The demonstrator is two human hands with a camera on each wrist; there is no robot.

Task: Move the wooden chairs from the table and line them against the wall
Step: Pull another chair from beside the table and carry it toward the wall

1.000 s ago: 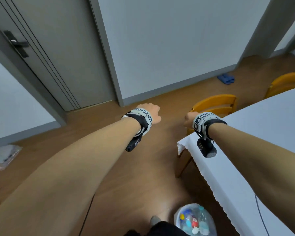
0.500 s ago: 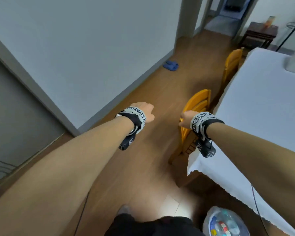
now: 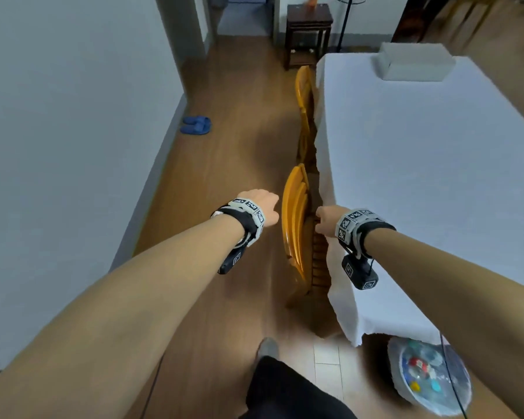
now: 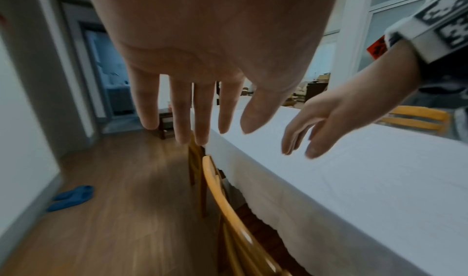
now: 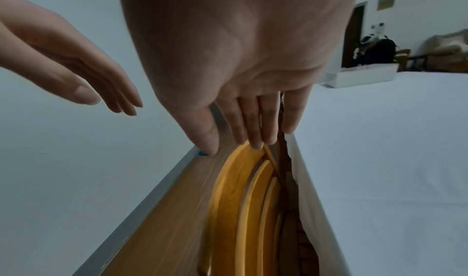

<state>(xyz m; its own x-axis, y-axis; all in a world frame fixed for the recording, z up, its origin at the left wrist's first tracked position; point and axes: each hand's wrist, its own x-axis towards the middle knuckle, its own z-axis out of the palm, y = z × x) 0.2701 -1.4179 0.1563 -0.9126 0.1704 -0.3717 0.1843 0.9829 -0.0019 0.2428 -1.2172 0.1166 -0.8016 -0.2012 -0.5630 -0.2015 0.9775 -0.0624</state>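
Observation:
Two orange wooden chairs stand tucked along the left side of the table (image 3: 421,176), which has a white cloth over it. The near chair (image 3: 295,225) has its curved back between my hands; the far chair (image 3: 304,110) is beyond it. My left hand (image 3: 262,207) hovers left of the near chair's back, fingers (image 4: 182,110) straight, touching nothing. My right hand (image 3: 325,220) hovers on the table side of it, fingers (image 5: 253,124) straight just above the top rail (image 5: 233,190). A third chair (image 4: 415,118) shows across the table. The grey wall (image 3: 73,116) runs along the left.
Blue slippers (image 3: 195,125) lie by the wall's skirting. A dark side table (image 3: 307,31) stands at the corridor's far end. A white box (image 3: 413,60) sits on the table's far end. A plastic bag of bottles (image 3: 427,376) lies by the table's near corner.
The view has swung right, from the door to along the table's side. Both hands have come to either side of the near chair's back, holding nothing.

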